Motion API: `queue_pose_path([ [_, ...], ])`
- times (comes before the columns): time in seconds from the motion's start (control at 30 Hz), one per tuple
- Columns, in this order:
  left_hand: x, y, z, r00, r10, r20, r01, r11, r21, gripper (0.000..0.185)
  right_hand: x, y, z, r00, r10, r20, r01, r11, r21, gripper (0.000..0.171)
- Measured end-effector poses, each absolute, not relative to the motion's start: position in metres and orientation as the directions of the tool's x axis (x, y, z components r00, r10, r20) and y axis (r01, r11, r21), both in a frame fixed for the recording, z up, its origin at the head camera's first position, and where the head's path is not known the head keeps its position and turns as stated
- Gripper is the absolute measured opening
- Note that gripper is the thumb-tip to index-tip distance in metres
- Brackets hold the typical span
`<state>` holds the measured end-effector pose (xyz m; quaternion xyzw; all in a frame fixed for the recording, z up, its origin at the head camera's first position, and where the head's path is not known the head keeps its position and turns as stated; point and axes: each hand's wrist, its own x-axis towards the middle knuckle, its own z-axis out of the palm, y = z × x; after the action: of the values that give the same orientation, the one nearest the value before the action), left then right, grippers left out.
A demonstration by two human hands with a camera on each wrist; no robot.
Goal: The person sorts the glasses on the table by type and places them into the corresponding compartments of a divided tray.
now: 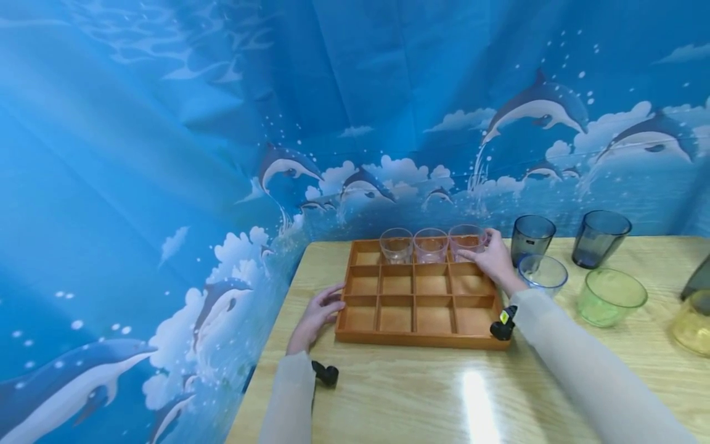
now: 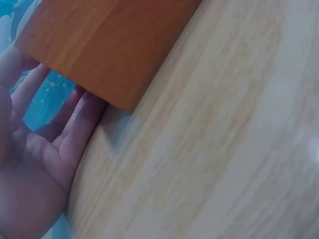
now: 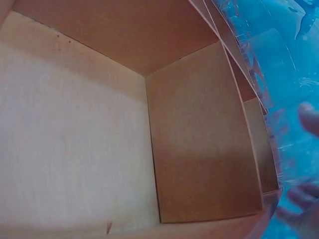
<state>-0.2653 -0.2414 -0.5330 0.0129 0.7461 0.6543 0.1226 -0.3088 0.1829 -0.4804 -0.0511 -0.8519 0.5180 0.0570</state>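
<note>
A wooden tray (image 1: 421,337) divided into several square compartments lies on the table. In its back row stand a clear glass (image 1: 396,246), a faintly pink glass (image 1: 431,248) and, at the right end, another pinkish glass (image 1: 466,237). My right hand (image 1: 493,259) grips this last one from the right, thumb in front and fingers behind. Against the tray's left side rests my left hand (image 1: 320,313), its fingers loosely extended; the left wrist view shows them beside the tray wall (image 2: 109,55). Compartment walls (image 3: 204,134) fill most of the right wrist view.
Right of the tray stand two dark tumblers (image 1: 532,237) (image 1: 601,239), a blue-rimmed glass (image 1: 543,274), a green glass (image 1: 612,298) and a yellow glass (image 1: 693,324). Another dark tumbler (image 1: 700,277) shows at the right edge. A dolphin-print curtain (image 1: 355,123) hangs behind and left.
</note>
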Motion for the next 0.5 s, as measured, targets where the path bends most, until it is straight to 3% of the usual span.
queue_pose_path([
  [0.2, -0.265, -0.242, -0.535, -0.974, 0.168, -0.152, -0.13, 0.135, 0.982, 0.046, -0.305, 0.183, -0.475, -0.994, 0.106, -0.013, 0.068, 0.53, -0.845, 0.092],
  [0.5, -0.264, -0.242, -0.535, -0.969, 0.186, -0.165, -0.136, 0.158, 0.978, 0.048, -0.291, 0.181, -0.467, -0.991, 0.133, -0.001, 0.071, 0.521, -0.85, 0.08],
])
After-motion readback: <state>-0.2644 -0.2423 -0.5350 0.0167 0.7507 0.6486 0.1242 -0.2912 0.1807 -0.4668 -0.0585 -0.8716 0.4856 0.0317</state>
